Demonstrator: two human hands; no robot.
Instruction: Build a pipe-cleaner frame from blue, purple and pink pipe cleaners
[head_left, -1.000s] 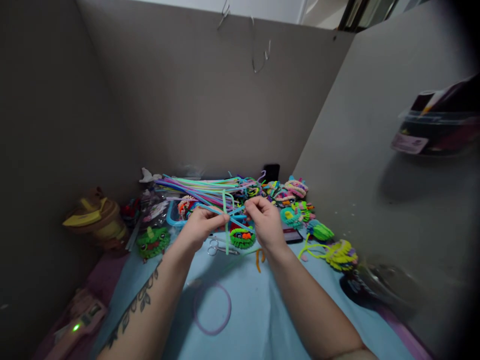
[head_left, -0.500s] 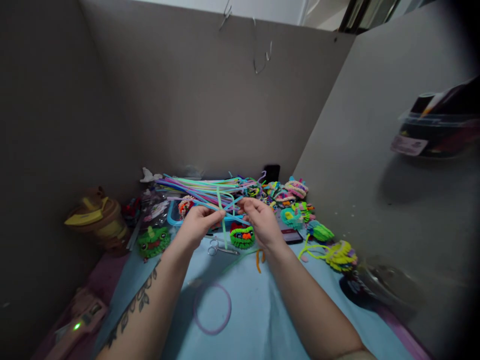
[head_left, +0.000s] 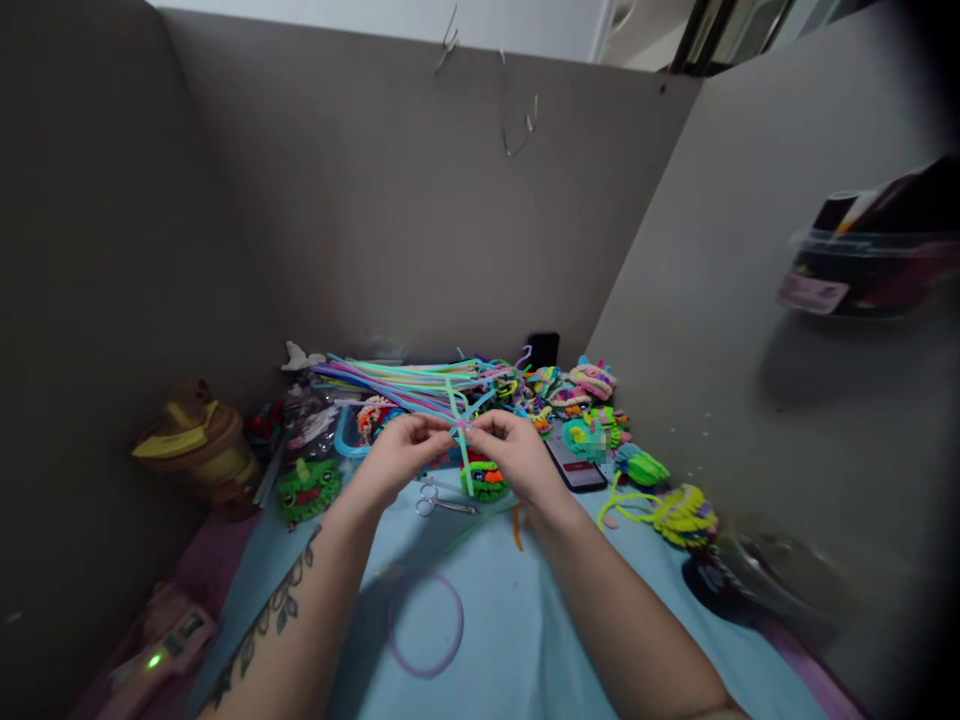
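Note:
My left hand [head_left: 401, 455] and my right hand [head_left: 506, 450] are raised over a light blue table cover [head_left: 510, 630], fingertips almost meeting. Both pinch the crossing point of a green and a blue pipe cleaner [head_left: 461, 425], which stick out above and below my fingers. Just beneath them lie a green, orange and red pipe-cleaner figure [head_left: 486, 480] and small scissors [head_left: 442, 498]. A bundle of coloured pipe cleaners [head_left: 405, 380] lies behind my hands.
A purple ring [head_left: 425, 625] lies near me on the cover. A green frog figure [head_left: 306, 488], a yellow-brown toy [head_left: 196, 450], a phone [head_left: 576, 462] and several bright figures [head_left: 679, 512] surround the work spot. Grey partition walls enclose three sides; a device with a green light [head_left: 161, 655] sits at lower left.
My hands have come closer together, and the crossed green and blue pipe cleaners are now pinched between both sets of fingertips. The green strand has tilted slightly.

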